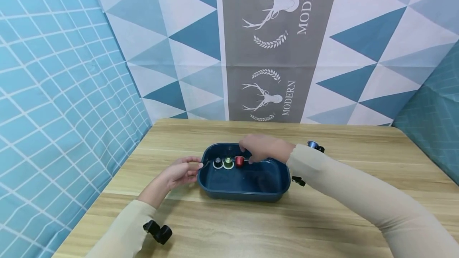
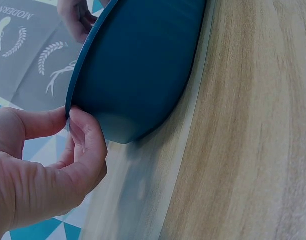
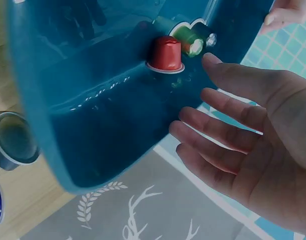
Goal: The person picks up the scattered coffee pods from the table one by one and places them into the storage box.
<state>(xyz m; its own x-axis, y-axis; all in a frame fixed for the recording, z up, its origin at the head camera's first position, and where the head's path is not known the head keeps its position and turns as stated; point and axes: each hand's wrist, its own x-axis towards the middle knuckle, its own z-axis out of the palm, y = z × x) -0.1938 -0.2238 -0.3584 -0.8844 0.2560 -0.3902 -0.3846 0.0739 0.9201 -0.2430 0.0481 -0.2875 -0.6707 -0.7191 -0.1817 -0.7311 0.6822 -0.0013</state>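
Observation:
My left hand [image 1: 184, 171] pinches the rim of a dark blue plastic basin [image 1: 244, 196] at its left end, thumb above and fingers curled below. My right hand [image 1: 263, 146] hovers over the basin's far side. Its fingers are spread and loosely bent, with nothing between them, beside a red coffee capsule [image 3: 167, 54]. Inside the basin, that capsule's wide rim faces the far wall. To its left, a green capsule [image 1: 228, 163] and a dark capsule [image 1: 217, 163] stand side by side on their rims.
Outside the basin's right end, a blue capsule [image 1: 312, 144] lies on the wooden table [image 1: 229, 226]. The right wrist view shows another dark bluish capsule [image 3: 15, 140] close to the basin wall. Patterned cloth [image 1: 186, 51] hangs behind the table.

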